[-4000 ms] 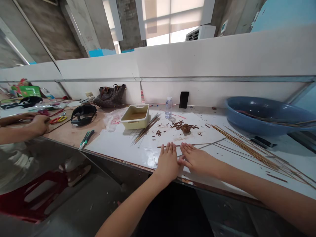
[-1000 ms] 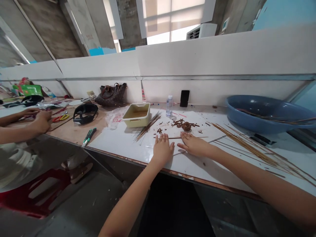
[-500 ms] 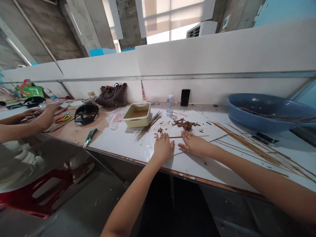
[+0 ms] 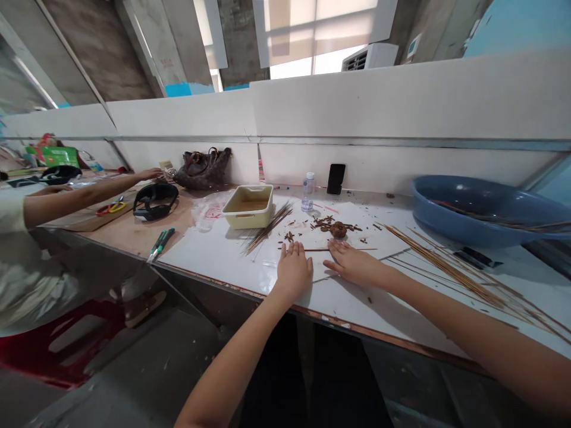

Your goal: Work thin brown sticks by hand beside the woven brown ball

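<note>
My left hand [image 4: 293, 273] lies palm down on the white tabletop, fingers stretched out over one end of a thin brown stick [image 4: 318, 249]. Flat over the same stick, further right, is my right hand [image 4: 354, 264], its thumb spread toward the left. The stick shows between the two hands, and its thin tip comes out to the right. Just beyond my fingers sit a round brown lump of dough-like material [image 4: 339, 230] and several short brown pieces [image 4: 322, 222]. A smaller heap of brown bits [image 4: 289, 236] lies beyond my left fingertips.
A pale yellow tub [image 4: 248, 221] stands beside a bundle of thin sticks [image 4: 270, 228]. Behind are a water bottle [image 4: 307, 193] and a phone [image 4: 336, 178]. Right lie long sticks [image 4: 446, 267] and a blue basin [image 4: 473, 217]. Left are cutters [image 4: 160, 244], a headset [image 4: 155, 202] and a co-worker's arm [image 4: 93, 193].
My hands stay flat over the stick, with hardly any shift. The co-worker's arm at the left has stretched out toward the handbag. The view has tilted slightly.
</note>
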Motion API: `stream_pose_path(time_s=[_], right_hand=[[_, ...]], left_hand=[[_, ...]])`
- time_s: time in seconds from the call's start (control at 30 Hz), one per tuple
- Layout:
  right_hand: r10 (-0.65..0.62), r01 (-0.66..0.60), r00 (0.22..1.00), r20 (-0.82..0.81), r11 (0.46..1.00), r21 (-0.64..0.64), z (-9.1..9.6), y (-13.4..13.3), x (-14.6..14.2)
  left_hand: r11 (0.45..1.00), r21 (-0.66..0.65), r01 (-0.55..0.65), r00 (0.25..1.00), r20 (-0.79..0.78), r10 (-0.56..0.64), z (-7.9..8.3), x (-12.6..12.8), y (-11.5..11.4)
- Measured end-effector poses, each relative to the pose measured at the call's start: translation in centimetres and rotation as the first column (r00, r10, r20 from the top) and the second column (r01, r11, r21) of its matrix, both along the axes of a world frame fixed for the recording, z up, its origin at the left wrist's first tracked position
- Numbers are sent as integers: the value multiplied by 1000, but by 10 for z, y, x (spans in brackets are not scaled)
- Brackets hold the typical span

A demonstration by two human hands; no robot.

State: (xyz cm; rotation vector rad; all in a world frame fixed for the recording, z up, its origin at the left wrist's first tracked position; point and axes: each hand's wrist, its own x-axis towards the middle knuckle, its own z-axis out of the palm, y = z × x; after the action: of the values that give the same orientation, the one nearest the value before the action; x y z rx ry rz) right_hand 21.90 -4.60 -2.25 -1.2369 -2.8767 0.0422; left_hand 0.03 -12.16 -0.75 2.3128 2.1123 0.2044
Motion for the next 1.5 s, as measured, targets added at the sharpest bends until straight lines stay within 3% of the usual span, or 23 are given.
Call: stream_pose_path(time_s=[0.2,0.43,0.63,0.73,0.9,1.13,1.33,1.5], right_hand=[[81,-71,994,-78,989,132,-25,-34,17],[8,-4,998,-68,998,56,-16,-7,1],[74,-62,992,-99,991,119,-30,-31,18],[102,-94,992,-78,991,99,-26,-30,21],[80,-78,996,-42,996,45,-12,-13,12],[121,-108,989,-83,983,150,-28,-32,23],[53,-51,997,-49,998,39,-12,-7,8],[102,-98,991,-87,994,50,-13,-37,18]], left_hand=[[999,45,29,1000,-15,-28,-12,-1,-34],[1000,6,-17,1000,21,17,5,2,-9],[998,56,-10,998,62,6,-5,3,-39],[1000,25,-7,997,77,5,-2,3,-42],[1000,13,-9,998,70,8,6,3,-27],[999,34,2,999,49,-4,-4,4,-45],[999,-4,-33,997,64,33,5,3,-23],[999,37,16,1000,21,-17,1,3,-50]])
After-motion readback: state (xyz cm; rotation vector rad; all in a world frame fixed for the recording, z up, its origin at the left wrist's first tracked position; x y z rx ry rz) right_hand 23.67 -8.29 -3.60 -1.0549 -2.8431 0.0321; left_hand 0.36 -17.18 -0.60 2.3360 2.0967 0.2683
